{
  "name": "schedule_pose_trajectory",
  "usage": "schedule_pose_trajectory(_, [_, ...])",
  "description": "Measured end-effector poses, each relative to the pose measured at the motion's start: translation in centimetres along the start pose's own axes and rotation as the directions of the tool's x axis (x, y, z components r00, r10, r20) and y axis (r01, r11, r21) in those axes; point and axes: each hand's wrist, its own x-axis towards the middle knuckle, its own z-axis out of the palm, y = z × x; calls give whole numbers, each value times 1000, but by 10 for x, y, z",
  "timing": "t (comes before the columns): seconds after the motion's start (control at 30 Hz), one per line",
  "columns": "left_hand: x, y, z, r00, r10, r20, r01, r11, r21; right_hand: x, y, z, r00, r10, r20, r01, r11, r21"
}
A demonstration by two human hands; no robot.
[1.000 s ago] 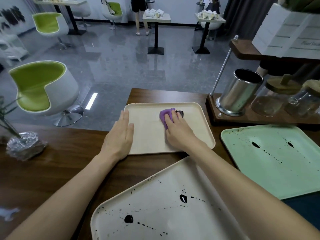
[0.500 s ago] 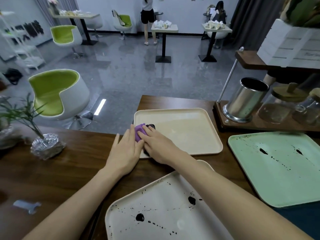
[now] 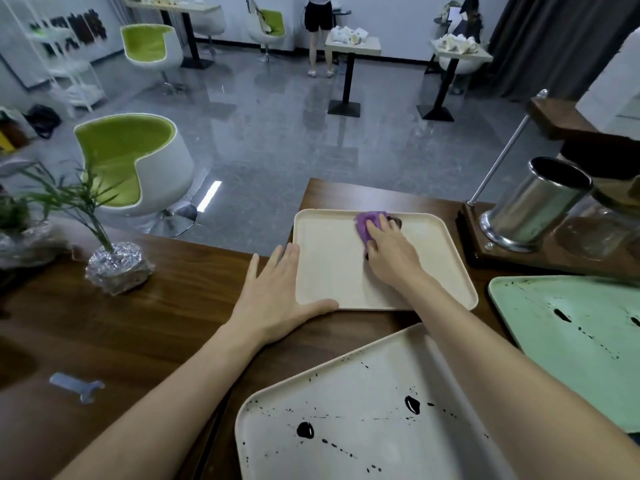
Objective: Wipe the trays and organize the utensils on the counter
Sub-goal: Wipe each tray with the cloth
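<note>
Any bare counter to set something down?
Bare counter between foil-wrapped plant, grey tool and left hand. Right side crowded: beige tray, white tray, green tray, steel canister; right hand holds purple cloth there.

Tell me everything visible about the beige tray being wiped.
The beige rectangular plastic-looking tray has rounded corners and a low rim. It lies flat on the dark wooden counter, looking clean. The right hand holds a crumpled purple cloth on it near the far rim; the left hand rests flat against its near-left corner.
</note>
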Motion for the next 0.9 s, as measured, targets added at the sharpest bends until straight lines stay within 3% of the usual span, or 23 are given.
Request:
schedule_pose_trajectory(0.17, [-2, 4, -1, 999, 24, -38, -23, 999, 30, -2, -79, 14, 936, -335, 112, 330, 942, 56])
schedule_pose_trajectory(0.3, [-2, 4, 0, 999, 18, -43, -17, 1000, 14, -24, -71, 3, 877, -419, 233, 395, 907, 146])
schedule_pose_trajectory(0.43, [-1, 1, -2, 1000, 18, -14, -19, 997, -69, -43, -46, -17, 736, -529, 423, 435, 848, 303])
schedule_pose_trajectory(0.53, [-1, -2, -1, 1000, 22, -13, -22, 1000, -8, -43, -44, -30, 688, -543, 480, 453, 839, 300])
schedule_pose_trajectory(0.67, [2, -3, 2, 1000, 12, -22, -10, 997, 72, -54, -19, -41, 725, -522, 449, 463, 853, 243])
schedule_pose_trajectory(0.9, [3, -5, 4, 999, 4, -34, -1, 998, 66, -76, 82, -57, 917, -241, 318, 205, 968, 143])
